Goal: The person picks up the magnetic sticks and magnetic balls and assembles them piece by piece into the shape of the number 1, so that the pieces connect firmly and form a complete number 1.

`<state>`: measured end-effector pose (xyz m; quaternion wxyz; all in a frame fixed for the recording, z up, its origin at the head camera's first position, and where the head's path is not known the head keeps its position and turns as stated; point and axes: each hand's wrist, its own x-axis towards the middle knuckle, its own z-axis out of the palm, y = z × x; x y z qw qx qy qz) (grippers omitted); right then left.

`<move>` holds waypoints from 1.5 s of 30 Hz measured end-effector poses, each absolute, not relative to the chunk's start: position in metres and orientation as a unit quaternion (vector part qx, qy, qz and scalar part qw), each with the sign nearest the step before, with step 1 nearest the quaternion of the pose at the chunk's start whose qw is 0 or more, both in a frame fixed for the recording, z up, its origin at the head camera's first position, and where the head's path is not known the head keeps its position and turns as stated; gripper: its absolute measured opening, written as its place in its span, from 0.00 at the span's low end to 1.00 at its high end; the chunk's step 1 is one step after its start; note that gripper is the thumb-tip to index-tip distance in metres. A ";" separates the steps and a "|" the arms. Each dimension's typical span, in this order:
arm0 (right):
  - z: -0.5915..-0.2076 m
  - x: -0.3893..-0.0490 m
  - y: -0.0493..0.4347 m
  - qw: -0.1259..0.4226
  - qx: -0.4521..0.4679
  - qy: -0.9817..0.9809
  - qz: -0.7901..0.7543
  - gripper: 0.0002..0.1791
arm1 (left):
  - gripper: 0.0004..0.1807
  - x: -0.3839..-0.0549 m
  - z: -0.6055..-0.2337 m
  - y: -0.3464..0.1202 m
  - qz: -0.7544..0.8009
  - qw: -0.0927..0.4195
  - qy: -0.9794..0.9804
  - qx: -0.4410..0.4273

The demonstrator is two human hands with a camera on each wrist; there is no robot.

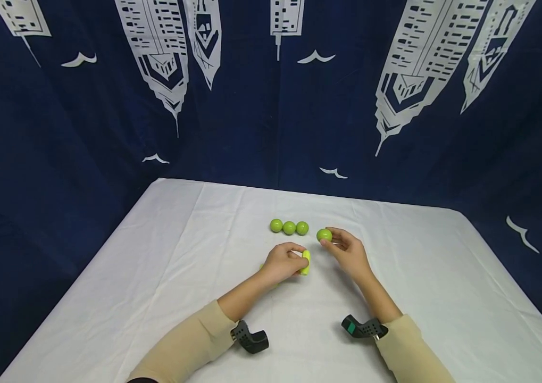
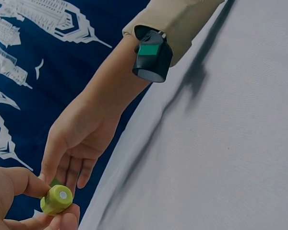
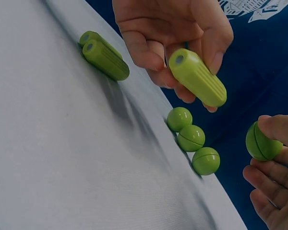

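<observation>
Green, a ball (image 1: 324, 234) is being pinched in the right hand (image 1: 351, 257) near three balls (image 1: 289, 228) on the cloth (image 1: 194, 255) while the left hand (image 1: 281, 262) is gripping a ribbed cylinder (image 3: 199, 79), seemingly a positioning step, next calling for a steady pinch.

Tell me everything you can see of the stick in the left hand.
The stick is a short, bright yellow-green rod, apparently plastic, with lengthwise grooves and a round greyish disc set in one end. The left hand pinches it between thumb and fingers, above the white cloth and nearer the person than the three green balls. Nothing else visibly touches it.
</observation>
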<state>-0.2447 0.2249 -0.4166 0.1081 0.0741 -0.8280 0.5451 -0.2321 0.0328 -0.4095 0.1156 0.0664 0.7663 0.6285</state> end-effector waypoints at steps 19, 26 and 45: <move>-0.421 -0.236 0.224 0.070 0.021 -0.788 0.611 0.24 | 0.16 -0.234 -0.414 0.054 0.665 0.141 0.731 0.051; -0.423 -0.235 0.225 0.054 0.012 -0.774 0.630 0.24 | 0.16 -0.233 -0.416 0.057 0.670 0.138 0.728 0.048; -0.432 -0.236 0.220 0.019 -0.023 -0.741 0.671 0.24 | 0.17 -0.232 -0.422 0.061 0.689 0.152 0.707 0.052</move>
